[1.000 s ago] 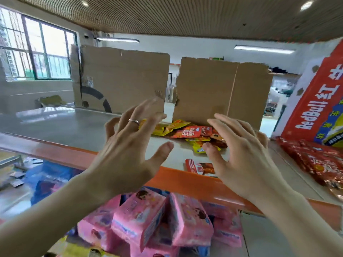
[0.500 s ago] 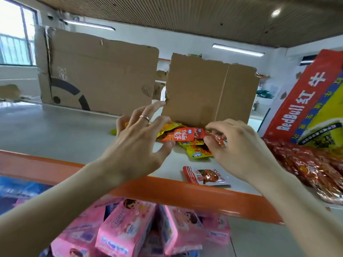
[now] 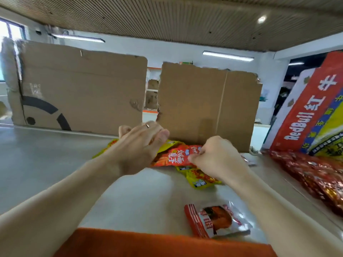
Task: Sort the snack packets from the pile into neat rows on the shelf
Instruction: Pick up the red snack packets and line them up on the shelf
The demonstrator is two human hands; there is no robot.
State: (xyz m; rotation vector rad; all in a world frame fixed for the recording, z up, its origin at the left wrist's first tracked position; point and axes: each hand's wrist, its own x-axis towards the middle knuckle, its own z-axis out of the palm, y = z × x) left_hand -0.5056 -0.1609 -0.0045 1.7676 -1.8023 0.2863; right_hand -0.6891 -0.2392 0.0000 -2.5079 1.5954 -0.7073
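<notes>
Right hand (image 3: 213, 156) pinches the near edge of an orange packet (image 3: 173, 157) printed with white Chinese characters, which tops the pile (image 3: 200, 180) on the shelf (image 3: 55, 164) between both hands. Left hand (image 3: 141, 145) rests on the pile with fingers extended. A red-striped packet (image 3: 217, 219) lies nearer the body. A "RedBull" carton (image 3: 306, 117) stands right of the right hand.

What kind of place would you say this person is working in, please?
Probably a shop or its stockroom: an orange-edged shelf holds a pile of snack packets, cardboard sheets stand behind it, and a RedBull carton leans at the right.
</notes>
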